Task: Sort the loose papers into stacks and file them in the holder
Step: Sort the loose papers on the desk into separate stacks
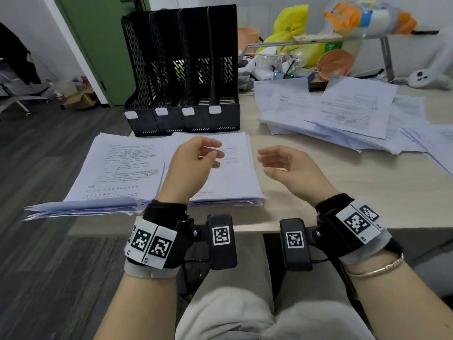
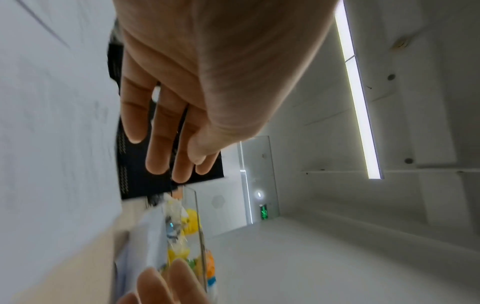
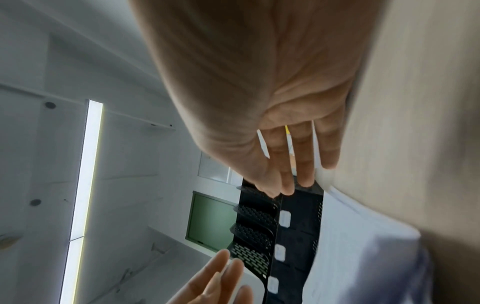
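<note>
Pale wood makes up the surface (image 1: 318, 182), with a green door and grey plank floor behind it. At its far edge stands the black perforated plastic file holder (image 1: 182, 69), with 4 slots and 4 white labels; I see no paper in any slot. Directly before it lie 2 squared stacks of white printed sheets (image 1: 122, 173), side by side and touching, the left one overhanging the near edge. A looser heap of white printed sheets (image 1: 343, 114) sprawls well apart to the right.

Both hands hover empty above the surface. The left hand (image 1: 193, 163) hangs over the right-hand stack with fingers loosely curled; the right hand (image 1: 286, 165) is just beside that stack, fingers relaxed.

Each stack looks thick, so likely heavy and floppy, with slick sheets prone to fanning. Taking it by both long edges, thumbs on top and fingers beneath, should keep it square; the overhanging edge offers the easiest way under.
</note>
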{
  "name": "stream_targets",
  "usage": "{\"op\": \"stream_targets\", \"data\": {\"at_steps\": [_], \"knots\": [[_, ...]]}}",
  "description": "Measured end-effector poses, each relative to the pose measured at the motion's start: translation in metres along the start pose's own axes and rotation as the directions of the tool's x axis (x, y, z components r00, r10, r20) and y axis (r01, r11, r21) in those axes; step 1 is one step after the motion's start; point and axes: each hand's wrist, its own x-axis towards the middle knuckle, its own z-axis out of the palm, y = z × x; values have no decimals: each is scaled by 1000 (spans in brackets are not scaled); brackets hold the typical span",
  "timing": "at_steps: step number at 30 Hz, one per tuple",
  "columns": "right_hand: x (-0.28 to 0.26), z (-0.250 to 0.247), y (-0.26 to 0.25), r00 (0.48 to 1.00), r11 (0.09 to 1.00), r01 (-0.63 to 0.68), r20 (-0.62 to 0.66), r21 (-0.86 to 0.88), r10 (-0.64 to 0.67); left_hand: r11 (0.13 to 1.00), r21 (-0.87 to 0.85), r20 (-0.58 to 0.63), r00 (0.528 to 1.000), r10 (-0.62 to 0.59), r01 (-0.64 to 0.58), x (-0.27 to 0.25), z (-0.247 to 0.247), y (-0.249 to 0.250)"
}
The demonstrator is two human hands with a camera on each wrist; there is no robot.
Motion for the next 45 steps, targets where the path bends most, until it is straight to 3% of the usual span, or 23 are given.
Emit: {"op": "stream_targets", "data": {"at_steps": [6, 12, 18, 22, 23, 26, 31, 34, 38, 41, 45], "knots": [[-11, -55, 3, 992, 995, -42, -124, -94, 31, 997, -63, 137, 989, 62, -53, 30, 50, 40], [-16, -100, 18, 980, 953, -107, -190, -285, 53, 995, -95, 279, 960, 36, -9, 50, 104, 65], [2, -153, 53, 932, 836, -320, -306, -445, 194, 997, -65, 395, 919, -9, 38, 58, 152, 71], [6, -178, 67, 875, 654, -482, -288, -583, 389, 996, -39, 448, 892, -52, 78, 57, 172, 71], [5, -180, 70, 860, 645, -506, -275, -573, 430, 996, -31, 456, 888, -59, 82, 57, 176, 71], [-4, -183, 71, 865, 738, -502, -265, -451, 426, 995, -11, 478, 875, -78, 95, 57, 184, 69], [-29, -179, 55, 946, 883, -306, -215, -356, 241, 984, -39, 476, 870, -133, 172, 57, 194, 71], [-44, -170, 48, 974, 919, -221, -118, -328, 192, 964, -80, 485, 855, -183, 252, 53, 198, 75], [-60, -153, 42, 971, 959, -211, 71, -187, 228, 941, -121, 527, 824, -209, 316, 45, 199, 78], [-65, -148, 38, 969, 969, -194, 125, -151, 213, 953, -111, 505, 842, -190, 282, 41, 196, 76], [-64, -152, 38, 983, 981, -182, -14, -65, 181, 990, -65, 377, 921, -96, 129, 43, 181, 76]]}}
